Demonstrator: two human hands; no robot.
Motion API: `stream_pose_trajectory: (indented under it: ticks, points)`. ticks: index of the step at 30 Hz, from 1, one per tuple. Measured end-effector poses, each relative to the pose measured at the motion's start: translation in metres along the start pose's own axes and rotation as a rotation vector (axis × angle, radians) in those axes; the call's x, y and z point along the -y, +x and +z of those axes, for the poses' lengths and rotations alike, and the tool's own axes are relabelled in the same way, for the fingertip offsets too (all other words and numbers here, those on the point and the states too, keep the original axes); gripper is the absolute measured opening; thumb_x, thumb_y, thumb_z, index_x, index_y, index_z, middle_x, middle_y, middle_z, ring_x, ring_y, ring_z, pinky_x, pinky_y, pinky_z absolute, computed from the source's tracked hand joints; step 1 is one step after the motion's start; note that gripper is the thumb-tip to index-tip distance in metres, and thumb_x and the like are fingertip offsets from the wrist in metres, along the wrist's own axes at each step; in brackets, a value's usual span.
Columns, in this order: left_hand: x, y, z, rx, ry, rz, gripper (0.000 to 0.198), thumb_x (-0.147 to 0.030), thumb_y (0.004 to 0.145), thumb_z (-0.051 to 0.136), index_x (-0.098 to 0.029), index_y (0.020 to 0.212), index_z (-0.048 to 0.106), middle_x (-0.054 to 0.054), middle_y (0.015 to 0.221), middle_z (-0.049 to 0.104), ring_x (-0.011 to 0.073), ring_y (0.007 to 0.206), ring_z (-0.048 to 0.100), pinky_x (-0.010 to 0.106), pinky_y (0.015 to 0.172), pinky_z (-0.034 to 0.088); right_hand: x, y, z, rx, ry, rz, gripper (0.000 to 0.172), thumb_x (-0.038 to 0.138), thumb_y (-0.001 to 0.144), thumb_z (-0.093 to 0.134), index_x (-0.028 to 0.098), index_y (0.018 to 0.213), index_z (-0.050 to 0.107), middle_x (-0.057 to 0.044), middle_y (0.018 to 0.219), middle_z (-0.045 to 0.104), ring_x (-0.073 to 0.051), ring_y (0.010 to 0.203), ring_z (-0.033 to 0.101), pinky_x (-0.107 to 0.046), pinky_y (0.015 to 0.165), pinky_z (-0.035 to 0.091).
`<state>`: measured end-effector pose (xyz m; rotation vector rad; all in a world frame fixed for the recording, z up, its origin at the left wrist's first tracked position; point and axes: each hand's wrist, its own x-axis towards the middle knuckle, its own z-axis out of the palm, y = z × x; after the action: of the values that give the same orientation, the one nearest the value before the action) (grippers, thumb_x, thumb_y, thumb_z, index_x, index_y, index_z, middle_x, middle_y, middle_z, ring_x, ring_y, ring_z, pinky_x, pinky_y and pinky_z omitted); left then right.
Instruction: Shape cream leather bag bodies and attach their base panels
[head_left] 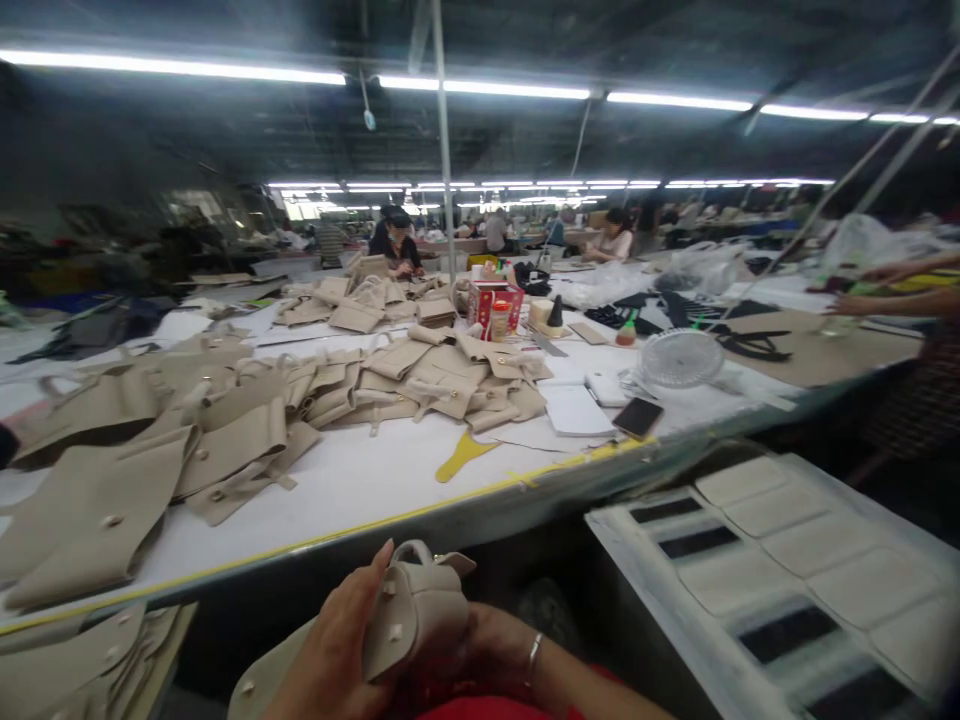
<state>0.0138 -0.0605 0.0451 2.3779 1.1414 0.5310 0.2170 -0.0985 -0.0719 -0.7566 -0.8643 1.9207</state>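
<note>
Close to my lap I hold a small beige handbag (427, 610) with metal studs and a short looped handle at its top. My left hand (337, 630) is wrapped round its left side, fingers pointing up along the flap. On the other side my right hand (491, 640), below a silver bangle, grips the bag; its fingertips are hidden behind or inside the bag. On the table ahead lies a heap of beige bag pieces (442, 375) with small metal fittings. A yellow flat template (463, 455) rests near the table edge.
A white-topped table (360, 490) with a yellow-taped edge spans the front. On it are a phone (637, 418), a notebook (577, 408) and a clear plastic lid (681, 357). To my right stands a board with beige panels (780, 540). Another person's arm (892, 300) reaches in.
</note>
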Motion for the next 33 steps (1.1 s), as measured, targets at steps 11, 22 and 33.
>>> stream_pose_trajectory:
  ticks: [11, 22, 33]
  points:
    - [0.006, 0.004, -0.002, 0.036, 0.029, -0.092, 0.096, -0.025, 0.063, 0.063, -0.021, 0.142, 0.007, 0.010, 0.134, 0.038, 0.0283, 0.122, 0.039, 0.043, 0.102, 0.032, -0.006, 0.001, -0.018, -0.237, -0.238, -0.028, 0.024, 0.036, 0.067, 0.067, 0.014, 0.076, 0.067, 0.000, 0.069, 0.062, -0.016, 0.069, 0.057, -0.033, 0.073, 0.045]
    - [-0.003, 0.016, -0.018, 0.140, 0.042, -0.034, 0.095, -0.030, 0.066, 0.063, -0.018, 0.142, 0.008, 0.010, 0.131, 0.038, 0.0250, 0.119, 0.039, 0.038, 0.101, 0.031, 0.000, -0.001, -0.018, -0.077, 0.291, 0.008, 0.034, 0.016, 0.070, 0.065, 0.014, 0.103, 0.061, -0.004, 0.093, 0.064, -0.016, 0.089, 0.059, -0.033, 0.088, 0.040]
    - [-0.013, 0.014, -0.003, 0.092, 0.100, 0.038, 0.094, -0.026, 0.064, 0.064, -0.018, 0.142, 0.010, 0.013, 0.122, 0.046, 0.0270, 0.111, 0.046, 0.040, 0.095, 0.037, 0.009, -0.004, -0.015, 0.041, 0.320, 0.097, 0.044, 0.006, 0.060, 0.066, 0.011, 0.104, 0.062, -0.008, 0.098, 0.066, -0.020, 0.095, 0.059, -0.037, 0.092, 0.039]
